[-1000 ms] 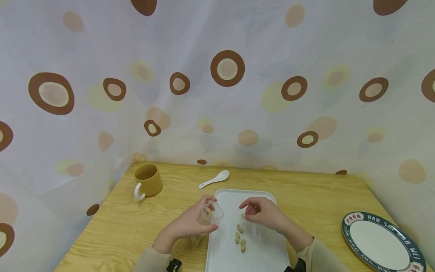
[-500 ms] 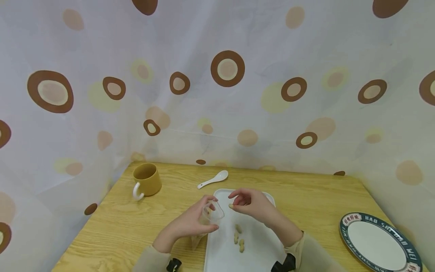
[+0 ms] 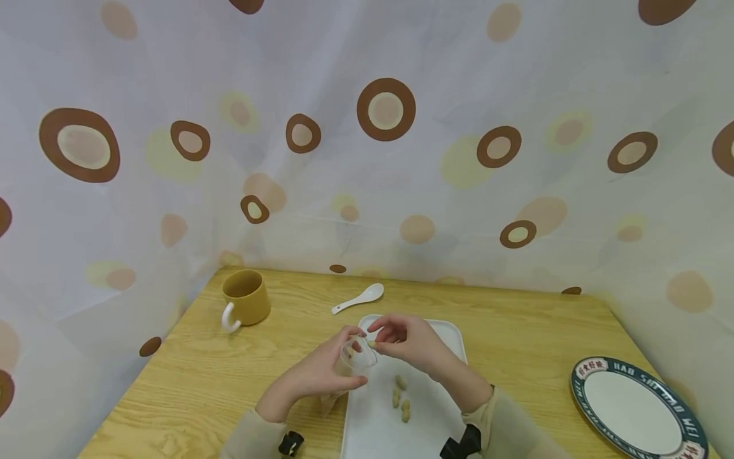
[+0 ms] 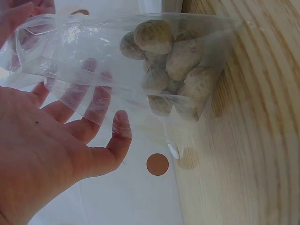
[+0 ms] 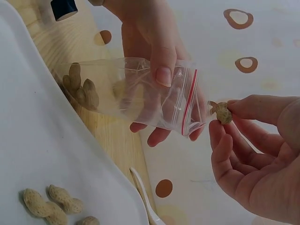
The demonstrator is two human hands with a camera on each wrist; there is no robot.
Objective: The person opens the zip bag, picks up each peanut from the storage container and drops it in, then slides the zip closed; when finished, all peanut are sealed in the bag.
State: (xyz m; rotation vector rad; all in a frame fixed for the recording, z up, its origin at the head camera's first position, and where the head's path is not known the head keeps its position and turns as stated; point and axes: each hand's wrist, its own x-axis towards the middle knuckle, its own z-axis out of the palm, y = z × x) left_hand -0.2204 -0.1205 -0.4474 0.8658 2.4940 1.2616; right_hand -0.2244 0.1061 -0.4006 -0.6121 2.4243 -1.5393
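My left hand (image 3: 321,371) holds a clear zip-lock bag (image 5: 112,101) with a red stripe near its mouth, fingers and thumb spread around the opening. Peanuts in their shells (image 4: 190,61) lie in the bottom of the bag, close over the wooden table. Between thumb and fingertips, my right hand (image 3: 414,349) pinches a single peanut (image 5: 224,113) right at the bag's mouth. Several more peanuts (image 3: 405,411) rest on the white tray (image 3: 424,433) below the hands.
A mustard mug (image 3: 248,298) with a white handle stands at the back left of the table (image 3: 189,376). Behind the tray lies a white spoon (image 3: 361,297). At the right is a plate (image 3: 631,405) with a dark lettered rim. Patterned cloth (image 3: 447,83) hangs behind and at the sides.
My right hand has moved left and slightly up from over the tray, carrying the peanut to the bag's mouth. The left hand with the bag has stayed nearly still.
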